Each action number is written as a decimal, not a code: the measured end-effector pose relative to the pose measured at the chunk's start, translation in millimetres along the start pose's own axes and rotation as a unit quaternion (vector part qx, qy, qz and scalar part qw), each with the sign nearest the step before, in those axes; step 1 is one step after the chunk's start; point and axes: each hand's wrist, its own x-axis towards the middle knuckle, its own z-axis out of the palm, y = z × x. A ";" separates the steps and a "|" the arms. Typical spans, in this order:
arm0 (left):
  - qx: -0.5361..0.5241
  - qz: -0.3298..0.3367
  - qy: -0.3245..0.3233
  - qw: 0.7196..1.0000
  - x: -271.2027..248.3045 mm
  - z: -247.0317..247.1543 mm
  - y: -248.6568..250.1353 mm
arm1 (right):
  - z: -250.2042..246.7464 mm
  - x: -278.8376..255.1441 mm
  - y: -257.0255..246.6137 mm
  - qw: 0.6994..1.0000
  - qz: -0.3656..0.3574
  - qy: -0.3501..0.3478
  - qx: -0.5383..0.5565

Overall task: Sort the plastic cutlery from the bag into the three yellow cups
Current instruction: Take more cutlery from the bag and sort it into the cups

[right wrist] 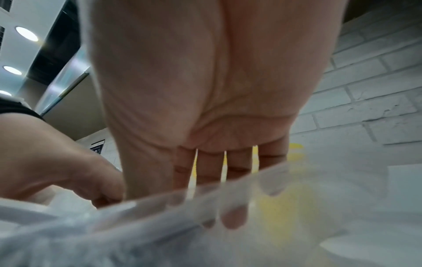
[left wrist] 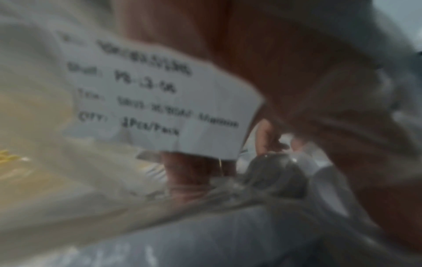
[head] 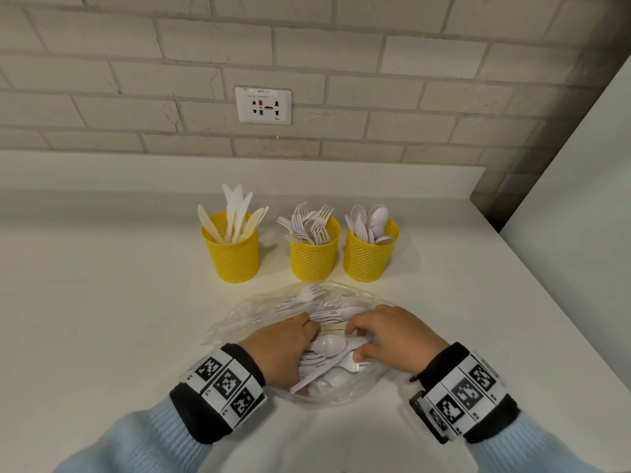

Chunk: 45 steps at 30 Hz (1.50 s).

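Three yellow mesh cups stand in a row: the knife cup (head: 231,250) on the left, the fork cup (head: 314,251) in the middle, the spoon cup (head: 369,252) on the right. In front of them lies the clear plastic bag (head: 259,310) with white forks and spoons (head: 329,344) inside. My left hand (head: 312,324) reaches into the bag, its fingers curled round a bundle of forks (head: 327,314). My right hand (head: 356,343) is at the bag's right side and pinches a white cutlery piece (head: 359,342) between thumb and forefinger. The bag's film (right wrist: 251,207) blurs its fingertips in the right wrist view.
The white counter (head: 102,319) runs back to a brick wall with a socket plate (head: 263,105). A white panel (head: 580,199) rises along the right edge. The bag carries a white paper label (left wrist: 160,101).
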 end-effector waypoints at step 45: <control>0.007 -0.042 -0.027 0.999 3.6 -5.7 5.0 | 15.2 6.2 1.1 0.996 0.084 -0.018 -0.021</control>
